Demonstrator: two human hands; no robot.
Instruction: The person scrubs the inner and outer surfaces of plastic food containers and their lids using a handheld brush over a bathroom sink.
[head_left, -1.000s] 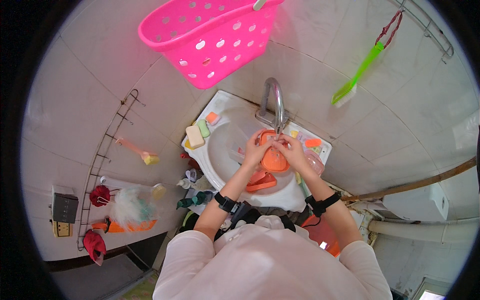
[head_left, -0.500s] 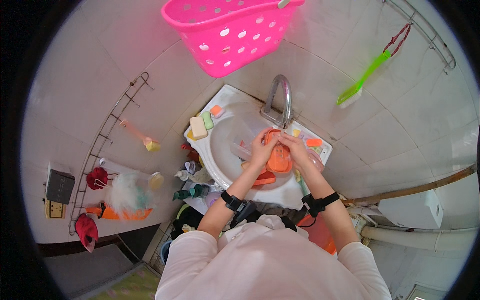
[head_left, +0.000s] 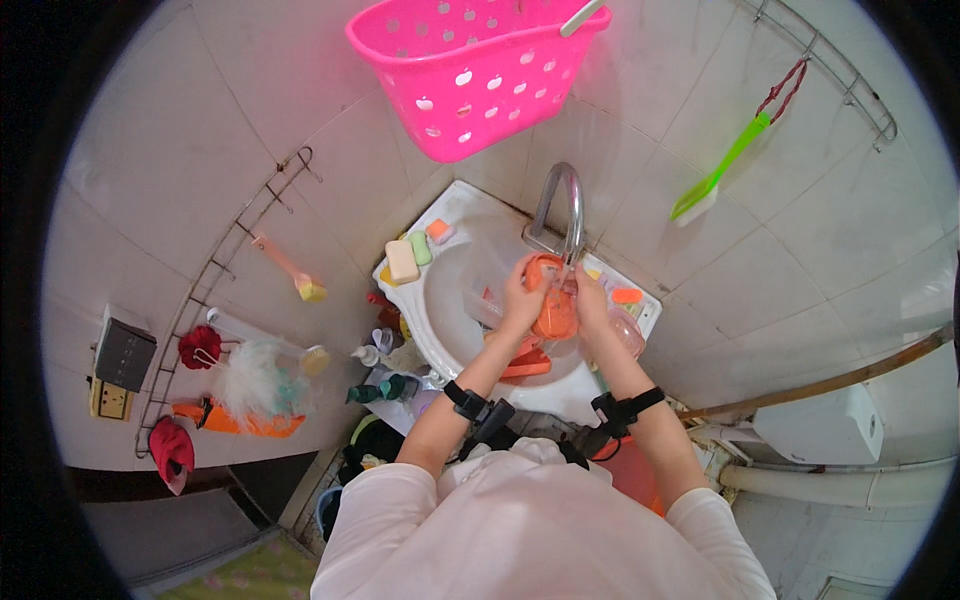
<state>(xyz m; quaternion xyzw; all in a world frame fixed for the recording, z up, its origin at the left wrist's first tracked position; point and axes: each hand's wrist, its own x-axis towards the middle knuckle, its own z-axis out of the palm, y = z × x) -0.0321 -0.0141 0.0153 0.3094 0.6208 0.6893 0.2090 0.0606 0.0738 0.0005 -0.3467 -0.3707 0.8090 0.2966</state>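
Under the curved chrome tap, an orange plastic soap dish is held over the white washbasin. Its face looks wet, and water seems to run onto it. My left hand grips its left side, with fingers wrapped over the upper left edge. At its right side, my right hand is closed against the edge, its fingertips near the spout. Below the dish, another orange plastic piece lies in the basin beside clear plastic.
Soap bars sit on the basin's left rim; an orange bar and a pink clear container are at the right. A pink basket hangs above. A green brush hangs right, a wire rack left. Bottles stand below left.
My right hand has shifted from the top of the soap dish to its right side. The dish has tilted and now shows a wet face under the tap. The view has shifted slightly.
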